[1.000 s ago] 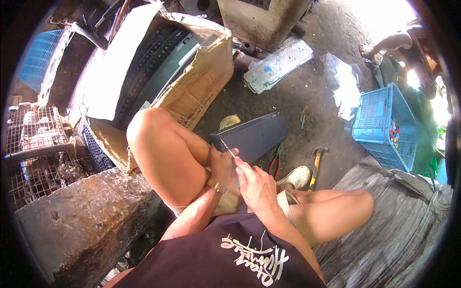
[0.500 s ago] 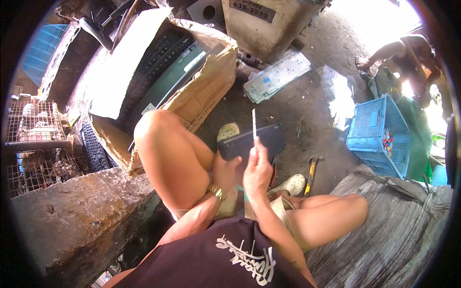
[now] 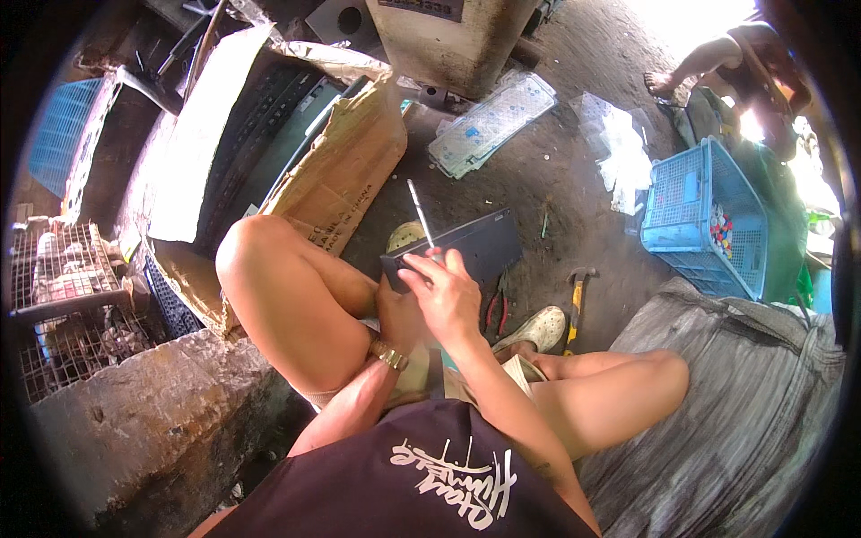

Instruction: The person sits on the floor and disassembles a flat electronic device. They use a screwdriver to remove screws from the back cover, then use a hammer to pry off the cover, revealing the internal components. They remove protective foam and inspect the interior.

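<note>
A dark, flat rectangular casing is held in front of my knees, tilted up toward the right. My left hand, with a metal watch on its wrist, grips its near left end. Over that end is my right hand, its fingers pinching a thin, pale rod-like tool. The rod points up and away, above the casing. Its handle end is hidden in my fingers, so I cannot make out its exact kind.
Red-handled pliers and a yellow-handled hammer lie near my shoe. A cardboard box of dark panels stands left. Clear-blue sheets lie ahead. Right are a blue crate and another person's limb.
My right hand has come left and closer to my left hand, over the casing's end. The rod now leans left. The whole view has shifted slightly.
</note>
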A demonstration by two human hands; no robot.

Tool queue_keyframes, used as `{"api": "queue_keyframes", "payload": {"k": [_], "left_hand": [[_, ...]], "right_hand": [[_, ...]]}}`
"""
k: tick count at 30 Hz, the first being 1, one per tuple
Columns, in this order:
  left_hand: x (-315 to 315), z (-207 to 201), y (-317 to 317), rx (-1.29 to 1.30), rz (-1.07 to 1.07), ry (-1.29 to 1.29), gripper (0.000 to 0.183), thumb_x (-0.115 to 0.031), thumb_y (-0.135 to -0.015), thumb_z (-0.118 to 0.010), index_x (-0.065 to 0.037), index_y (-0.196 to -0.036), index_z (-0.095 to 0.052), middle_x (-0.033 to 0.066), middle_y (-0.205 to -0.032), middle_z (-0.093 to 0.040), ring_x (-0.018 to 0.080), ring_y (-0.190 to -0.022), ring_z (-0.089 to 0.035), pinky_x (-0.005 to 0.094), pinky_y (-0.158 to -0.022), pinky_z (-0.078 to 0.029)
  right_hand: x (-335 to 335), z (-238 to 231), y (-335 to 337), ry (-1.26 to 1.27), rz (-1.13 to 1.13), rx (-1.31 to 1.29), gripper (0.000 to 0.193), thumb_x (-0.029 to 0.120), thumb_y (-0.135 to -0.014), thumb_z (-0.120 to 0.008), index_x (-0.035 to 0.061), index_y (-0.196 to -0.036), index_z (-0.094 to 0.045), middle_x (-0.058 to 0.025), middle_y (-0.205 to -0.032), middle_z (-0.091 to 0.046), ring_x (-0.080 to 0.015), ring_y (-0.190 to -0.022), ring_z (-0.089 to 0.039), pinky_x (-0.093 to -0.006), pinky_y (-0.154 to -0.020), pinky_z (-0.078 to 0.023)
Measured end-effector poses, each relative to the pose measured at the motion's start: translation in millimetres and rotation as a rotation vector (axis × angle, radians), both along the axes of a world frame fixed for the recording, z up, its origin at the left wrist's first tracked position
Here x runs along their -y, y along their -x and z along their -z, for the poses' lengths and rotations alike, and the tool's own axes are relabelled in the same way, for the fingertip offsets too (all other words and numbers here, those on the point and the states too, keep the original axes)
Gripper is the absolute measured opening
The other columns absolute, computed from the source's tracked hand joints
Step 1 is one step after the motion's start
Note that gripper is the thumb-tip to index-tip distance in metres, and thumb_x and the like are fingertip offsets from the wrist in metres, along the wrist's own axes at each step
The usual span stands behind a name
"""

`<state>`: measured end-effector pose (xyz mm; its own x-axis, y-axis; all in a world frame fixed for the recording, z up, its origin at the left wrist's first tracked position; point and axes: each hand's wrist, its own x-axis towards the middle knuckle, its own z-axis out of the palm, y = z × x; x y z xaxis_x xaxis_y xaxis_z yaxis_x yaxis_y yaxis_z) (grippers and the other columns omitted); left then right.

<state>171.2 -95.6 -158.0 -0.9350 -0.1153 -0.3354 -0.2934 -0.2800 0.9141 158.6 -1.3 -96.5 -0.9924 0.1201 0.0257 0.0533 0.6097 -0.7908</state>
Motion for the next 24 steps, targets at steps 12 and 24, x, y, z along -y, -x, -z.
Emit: {"api": "queue_keyframes", "payload": {"k": [12,24], "left_hand": [[2,-18,2,0.323,0.002,-0.239,0.038,-0.015,-0.090,-0.060,-0.003,-0.126,-0.056,0.0075,-0.117,-0.065,0.0203,-0.103,-0.064,0.0344,-0.094,-0.051],[2,-8,4,0.272,-0.046,-0.371,0.038,-0.017,-0.099,-0.059,-0.003,-0.133,-0.049,0.0103,-0.120,-0.062,0.0208,-0.105,-0.064,0.0339,-0.087,-0.055]], "right_hand": [[-79,10,-28,-0.134,0.067,0.315,0.031,0.021,-0.095,-0.066,0.0194,-0.125,-0.069,-0.0184,-0.103,-0.066,-0.0391,-0.093,-0.067,-0.0446,-0.080,-0.054],[-69,-68,-129,0.188,-0.163,0.436,0.033,0.018,-0.098,-0.059,0.0122,-0.131,-0.064,-0.0202,-0.099,-0.070,-0.0385,-0.084,-0.069,-0.0448,-0.073,-0.056]]}}
